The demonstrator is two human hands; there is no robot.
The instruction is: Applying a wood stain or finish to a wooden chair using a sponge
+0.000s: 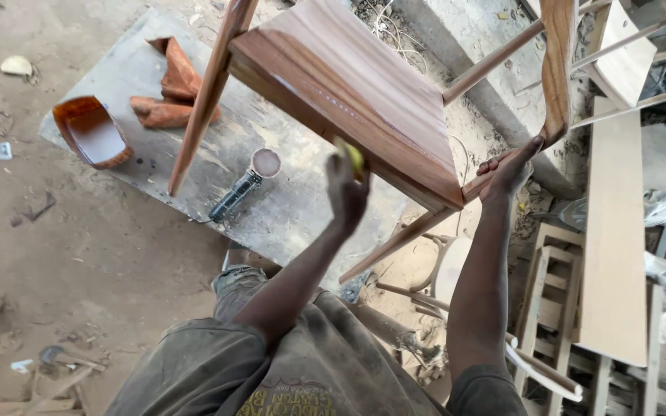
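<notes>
Reddish-brown and glossy, that's the seat of the wooden chair (356, 92) right now, so I'd say the staining or varnishing is pretty far along on that panel. The chair is tipped up off the ground, over the grey board (271, 208), with one front leg reaching down toward it. The left hand (346, 189) is pinching a small yellow sponge (352, 156) against the lower edge of the seat, fingers closed around it. It's motion-blurred, so I can't swear how much of the pad is actually touching the wood. The right hand (512, 171) is clamped around the chair's frame at the back corner where a curved leg meets the seat rail, holding the whole thing up.

What looks left: the thin rungs and rails toward the upper right read paler than the seat, so I'd guess they need more coats, or haven't been done yet.

Around it: a cut-open container of brown finish (92, 131) on the board's left corner, crumpled stained rags (171, 88) next to it, and a dark flashlight-looking tool (244, 187) lying just below the seat. On the right there are bare pale planks (614, 231) and unfinished frames stacked up, close to the raised chair. There's a hammer (59, 356) on the dirt floor at lower left. The stuff on the board sits right under the chair's leg, so that's the tight spot.
</notes>
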